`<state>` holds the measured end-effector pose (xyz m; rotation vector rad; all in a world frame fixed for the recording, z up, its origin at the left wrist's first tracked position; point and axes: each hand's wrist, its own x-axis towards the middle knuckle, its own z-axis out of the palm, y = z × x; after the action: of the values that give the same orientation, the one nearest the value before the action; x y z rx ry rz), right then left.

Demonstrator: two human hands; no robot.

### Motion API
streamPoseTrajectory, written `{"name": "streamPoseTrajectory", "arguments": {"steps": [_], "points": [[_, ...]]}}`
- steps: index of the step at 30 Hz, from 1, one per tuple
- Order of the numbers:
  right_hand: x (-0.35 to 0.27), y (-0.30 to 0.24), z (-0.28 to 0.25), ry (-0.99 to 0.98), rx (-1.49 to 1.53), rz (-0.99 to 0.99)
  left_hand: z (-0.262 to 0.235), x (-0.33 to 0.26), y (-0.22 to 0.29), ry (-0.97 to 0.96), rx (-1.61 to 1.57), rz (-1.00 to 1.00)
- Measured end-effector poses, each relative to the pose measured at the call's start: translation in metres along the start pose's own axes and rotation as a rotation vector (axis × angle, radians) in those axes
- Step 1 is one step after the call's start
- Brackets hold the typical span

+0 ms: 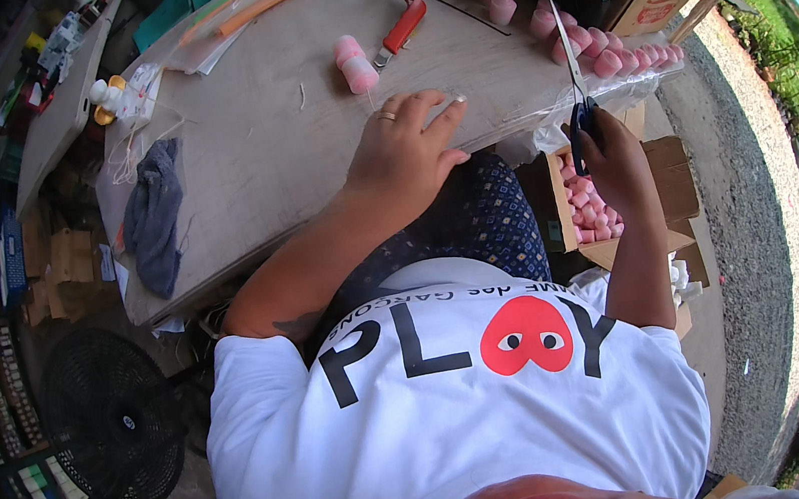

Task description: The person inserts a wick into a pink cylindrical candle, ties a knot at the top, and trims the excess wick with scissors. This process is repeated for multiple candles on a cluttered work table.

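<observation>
From where I stand, the job looks partway through: short pink pieces (pixel 609 64) line the right side of the tabletop (pixel 245 184), apparently dealt with, while one pink roll (pixel 356 65) lies apart, just beyond the left hand (pixel 411 147). More pink pieces fill an open carton (pixel 561 200) below the edge; whether those are waiting or finished, I can't tell. The left hand's grip is empty as far as I see, fingers apart over the wood-coloured surface; the right hand (pixel 617 155) has its grip clamped round the dark handles of the scissors (pixel 573 75), slim metal blades pointing away from the body.

The roll seems soft and fuzzy, two stubby barrels meeting at a narrow waist, with a pale thread trailing near the fingertips. Beside it lies a cutter knife (pixel 403 27), hard, glossy and red. Further left, a grey-blue cloth (pixel 156 221) sags in thick, towelly folds at the edge
</observation>
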<state>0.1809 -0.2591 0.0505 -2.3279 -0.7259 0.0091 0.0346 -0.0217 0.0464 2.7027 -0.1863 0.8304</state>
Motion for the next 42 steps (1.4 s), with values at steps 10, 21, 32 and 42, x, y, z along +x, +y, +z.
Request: {"name": "streamPoseTrajectory", "arguments": {"steps": [10, 21, 32, 42], "points": [[0.068, -0.016, 0.083, 0.088, -0.395, -0.16, 0.02, -0.036, -0.057, 0.207, -0.101, -0.114], [0.049, -0.048, 0.112, 0.063, -0.158, -0.596, -0.023, -0.061, -0.064, 0.252, -0.078, -0.397], [0.078, -0.122, 0.165, -0.238, 0.013, -0.755, -0.072, -0.1, -0.129, 0.329, 0.077, -0.655], [0.075, -0.098, 0.161, -0.211, 0.064, -0.74, -0.054, -0.064, -0.097, 0.09, 0.282, -0.405]]}}
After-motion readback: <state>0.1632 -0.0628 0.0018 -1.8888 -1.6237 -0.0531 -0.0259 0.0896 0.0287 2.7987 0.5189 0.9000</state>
